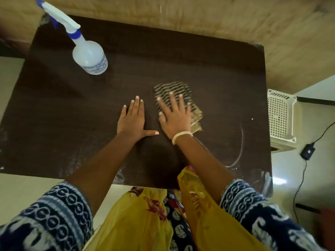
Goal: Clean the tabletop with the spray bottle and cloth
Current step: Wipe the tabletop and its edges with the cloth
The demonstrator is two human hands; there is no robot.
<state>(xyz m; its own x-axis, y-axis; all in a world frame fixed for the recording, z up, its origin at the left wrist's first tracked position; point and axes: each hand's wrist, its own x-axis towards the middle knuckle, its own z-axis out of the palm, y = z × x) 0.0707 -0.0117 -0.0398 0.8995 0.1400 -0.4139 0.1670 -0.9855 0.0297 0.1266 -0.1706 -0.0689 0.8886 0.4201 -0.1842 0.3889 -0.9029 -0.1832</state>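
While left hand (133,119) lies flat on tabletop (72,109), right hand (175,117) fingers (171,100) splayed, pressing cloth (174,92).

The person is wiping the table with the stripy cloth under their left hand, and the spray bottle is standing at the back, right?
Not quite: the head view shows the striped cloth under the right hand. The left hand lies flat on the bare tabletop. The spray bottle does stand at the back.

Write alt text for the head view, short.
A person's right hand presses a striped cloth flat on a dark brown tabletop, while the left hand rests flat beside it. A white spray bottle with blue trigger stands at the far left.
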